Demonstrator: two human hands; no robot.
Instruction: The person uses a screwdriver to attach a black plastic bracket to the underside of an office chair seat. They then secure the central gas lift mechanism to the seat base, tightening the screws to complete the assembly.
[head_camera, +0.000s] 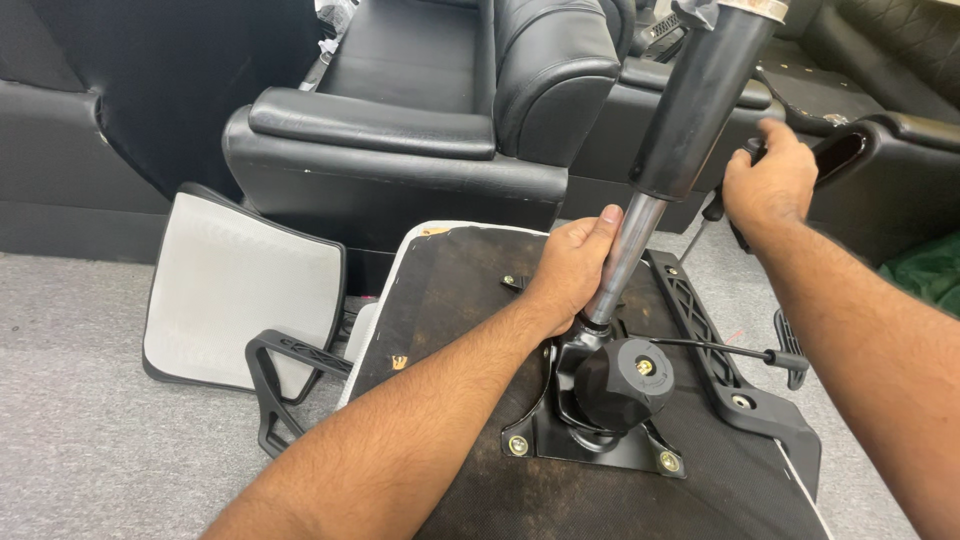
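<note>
- Your left hand (572, 268) is clenched around the bare metal stem of the gas cylinder (668, 150), just above the black mechanism plate (600, 440) on the upturned seat base (470, 330).
- The cylinder's long axis leans up and away to the right.
- Your right hand (768, 180) grips a black lever handle (748, 152) beside it, farther from the plate.

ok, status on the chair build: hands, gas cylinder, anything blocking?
Left hand gripping gas cylinder at its chrome shaft. Right hand on black lever handle. Cylinder seated in mechanism plate on upturned seat. Nothing obstructing.
</note>
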